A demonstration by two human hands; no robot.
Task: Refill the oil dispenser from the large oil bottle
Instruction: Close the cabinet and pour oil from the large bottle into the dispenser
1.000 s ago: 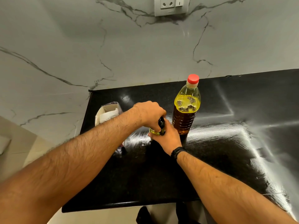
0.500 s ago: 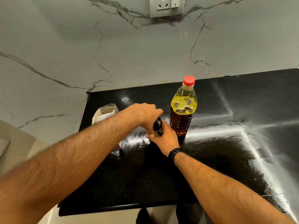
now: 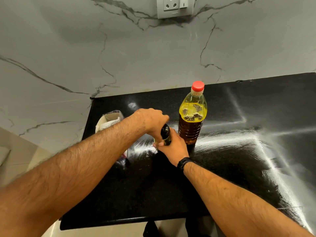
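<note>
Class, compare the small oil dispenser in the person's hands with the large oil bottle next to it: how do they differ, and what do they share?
The large oil bottle stands taller than the oil dispenser. The large oil bottle has a red cap; the oil dispenser's top is black. The large oil bottle stands free, untouched; the oil dispenser is gripped by the left hand at its top and the right hand lower down. Both are upright on the black counter and show yellow oil.

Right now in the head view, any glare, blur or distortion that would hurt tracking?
Head view: strong white glare streaks across the black countertop to the right of the large oil bottle; wide-angle stretch swells the forearms near the bottom edge; left hand and right hand hide most of the dark oil dispenser; focus otherwise sharp.
</note>
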